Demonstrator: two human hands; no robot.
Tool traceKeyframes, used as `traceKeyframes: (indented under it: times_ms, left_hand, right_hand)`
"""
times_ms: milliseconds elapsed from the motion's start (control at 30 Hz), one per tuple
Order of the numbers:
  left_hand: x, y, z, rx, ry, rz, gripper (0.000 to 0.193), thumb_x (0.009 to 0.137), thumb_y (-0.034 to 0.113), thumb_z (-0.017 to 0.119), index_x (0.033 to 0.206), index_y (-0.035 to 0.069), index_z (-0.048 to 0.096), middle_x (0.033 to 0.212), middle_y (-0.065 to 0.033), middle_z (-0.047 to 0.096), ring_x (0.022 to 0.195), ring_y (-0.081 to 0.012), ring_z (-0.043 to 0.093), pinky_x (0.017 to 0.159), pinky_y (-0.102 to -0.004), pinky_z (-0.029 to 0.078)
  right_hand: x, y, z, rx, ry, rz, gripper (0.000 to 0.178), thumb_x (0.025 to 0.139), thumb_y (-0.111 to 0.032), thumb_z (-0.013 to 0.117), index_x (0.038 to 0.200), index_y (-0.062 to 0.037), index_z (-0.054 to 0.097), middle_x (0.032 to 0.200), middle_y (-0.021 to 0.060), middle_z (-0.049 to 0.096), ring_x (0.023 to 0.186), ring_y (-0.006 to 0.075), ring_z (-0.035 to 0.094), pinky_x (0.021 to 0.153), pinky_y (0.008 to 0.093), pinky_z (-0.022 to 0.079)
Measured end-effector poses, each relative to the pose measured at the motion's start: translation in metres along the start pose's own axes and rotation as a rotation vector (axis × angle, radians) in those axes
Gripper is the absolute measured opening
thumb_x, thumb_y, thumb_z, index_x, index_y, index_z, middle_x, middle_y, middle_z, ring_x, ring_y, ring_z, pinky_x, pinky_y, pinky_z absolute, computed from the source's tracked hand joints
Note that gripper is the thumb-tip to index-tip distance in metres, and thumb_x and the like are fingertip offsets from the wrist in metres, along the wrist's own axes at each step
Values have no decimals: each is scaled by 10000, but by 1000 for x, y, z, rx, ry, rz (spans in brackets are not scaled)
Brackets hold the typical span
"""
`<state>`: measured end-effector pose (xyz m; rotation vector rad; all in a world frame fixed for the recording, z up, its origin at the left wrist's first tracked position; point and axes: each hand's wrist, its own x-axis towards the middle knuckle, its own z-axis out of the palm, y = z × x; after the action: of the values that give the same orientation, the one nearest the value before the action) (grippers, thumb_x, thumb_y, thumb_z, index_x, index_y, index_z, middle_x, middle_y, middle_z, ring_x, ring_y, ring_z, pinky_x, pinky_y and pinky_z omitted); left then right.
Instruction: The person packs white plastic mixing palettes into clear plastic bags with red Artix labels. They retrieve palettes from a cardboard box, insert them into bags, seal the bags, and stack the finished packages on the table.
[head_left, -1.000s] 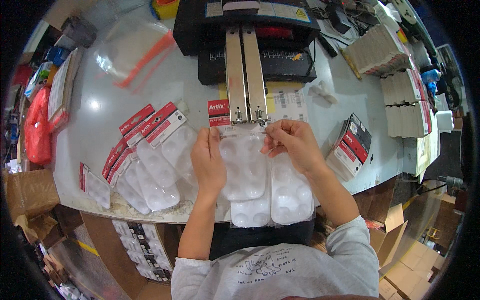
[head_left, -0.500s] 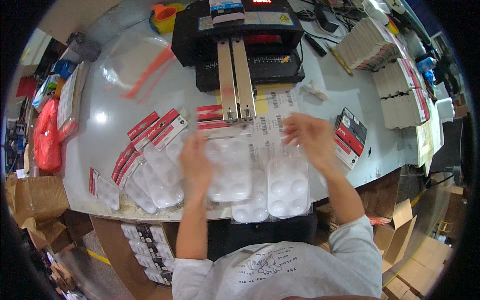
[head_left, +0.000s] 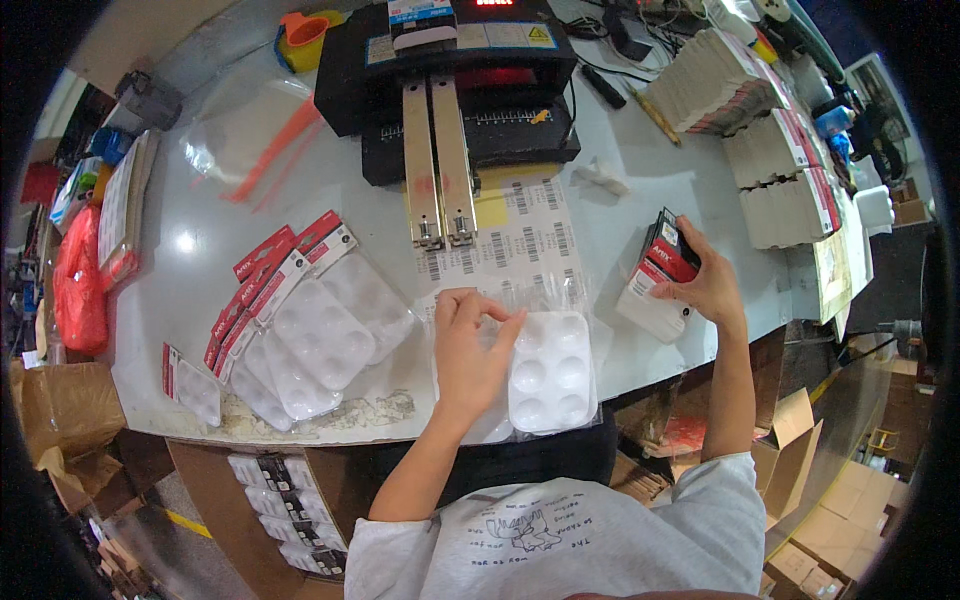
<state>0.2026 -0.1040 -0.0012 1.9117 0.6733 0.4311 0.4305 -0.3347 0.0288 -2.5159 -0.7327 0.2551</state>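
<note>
My right hand (head_left: pixel 712 283) grips a small stack of red, black and white header cards (head_left: pixel 665 262) on the right of the table. My left hand (head_left: pixel 468 345) is closed in a pinch, thumb and index finger together at the upper left edge of a white palette with round wells (head_left: pixel 550 370). What those fingertips hold, if anything, is too small to make out. Clear plastic film surrounds this palette at the table's front edge. Beyond it, a sheet of barcode labels (head_left: pixel 500 250) lies partly under two metal arms (head_left: pixel 440 160) of a black machine (head_left: pixel 445 60).
Bagged palettes with red header cards (head_left: pixel 310 340) overlap at left, near a smaller bagged palette (head_left: pixel 195 385). Clear bags with orange strips (head_left: pixel 250 130) lie behind. Card stacks (head_left: pixel 750 130) stand at right. A yellow tub with an orange scoop (head_left: pixel 305 40) is beside the machine.
The bagged palette with a red card is gone from below the metal arms. My right hand has moved right onto the cards; my left has moved right to the white palette. The view shifted slightly.
</note>
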Motion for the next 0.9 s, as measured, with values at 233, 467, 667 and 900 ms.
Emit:
traceKeyframes:
  times_ms: [233, 467, 667, 900]
  left_hand:
    - [-12, 20, -46, -851, -122, -426, 93, 901, 130, 555, 904, 38, 562, 968, -131, 674, 740, -87, 556, 748, -216, 446]
    - [-34, 40, -56, -561, -173, -276, 206, 913, 164, 551, 950, -24, 629, 859, -87, 692, 805, -88, 603, 762, -219, 459]
    - [-38, 38, -63, -329, -82, -214, 176, 902, 160, 574, 882, 1, 645, 653, -33, 618, 579, -37, 474, 538, -212, 398]
    - [-34, 34, -62, -284, 6, -165, 187, 910, 154, 562, 850, -8, 635, 642, -23, 578, 593, -34, 443, 545, -207, 378]
  right_hand:
    - [-13, -51, -8, 8, 45, 178, 534, 653, -184, 792, 1136, -36, 619, 900, 103, 698, 779, 166, 665, 728, 272, 497]
    - [-31, -163, 6, 412, -358, -247, 415, 765, -244, 719, 1049, 16, 563, 784, 167, 645, 700, 249, 639, 661, 307, 487]
    - [-18, -197, 17, 389, -658, -277, 347, 777, -280, 699, 910, 14, 569, 719, 195, 601, 652, 360, 588, 596, 369, 454]
    - [-8, -179, 25, 401, -550, -453, 316, 735, -253, 756, 887, -17, 611, 617, 62, 586, 525, 117, 530, 517, 284, 420]
